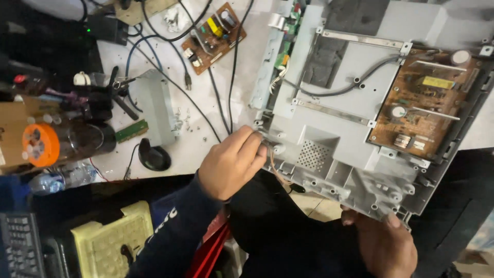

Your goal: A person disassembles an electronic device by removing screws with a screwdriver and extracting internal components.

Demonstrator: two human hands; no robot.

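From the head view we see the grey chassis [334,139] tilted off the near table edge — our right hand [383,242] clamps its near rim for support, while our left hand [231,162] pinches thin wires [270,154] at its left corner.

The grey chassis [329,128] looks like matt moulded plastic, crossed by dull metal strips [360,38]; its brown circuit board [427,103] appears smooth and faintly glossy; dark foam pads [329,56] look rough; the black cables [221,103] show rubbery sheen; the white tabletop [200,144] seems smooth.
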